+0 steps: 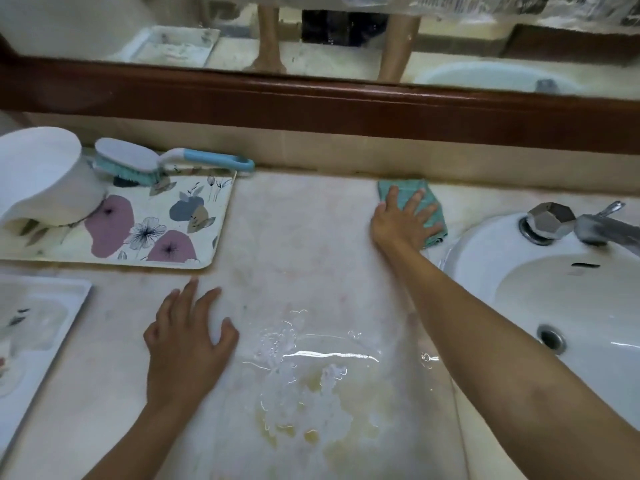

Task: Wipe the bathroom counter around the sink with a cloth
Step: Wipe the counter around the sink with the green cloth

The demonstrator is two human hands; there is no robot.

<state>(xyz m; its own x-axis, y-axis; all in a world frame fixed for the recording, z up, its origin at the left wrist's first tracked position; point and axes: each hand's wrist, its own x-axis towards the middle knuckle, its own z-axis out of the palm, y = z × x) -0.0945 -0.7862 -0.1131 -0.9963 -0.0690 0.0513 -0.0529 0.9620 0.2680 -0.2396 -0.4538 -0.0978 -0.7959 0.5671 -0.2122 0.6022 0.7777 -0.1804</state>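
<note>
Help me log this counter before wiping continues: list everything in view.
cloth: one, teal, back of counter beside sink, under right hand
counter: one, beige marble, centre
puddle: one, clear, near front edge
sink: one, white, right
tap: one, metal, on sink rim
floral tray: one, cream with mauve flowers, back left
container: one, white, on floral tray
brush: one, white and blue, floral tray's back edge
white tray: one, white, far left
mirror: one, brown-framed, behind counter
left hand: one, flat on counter, holding nothing
right hand: one, fingers spread, pressing cloth
</note>
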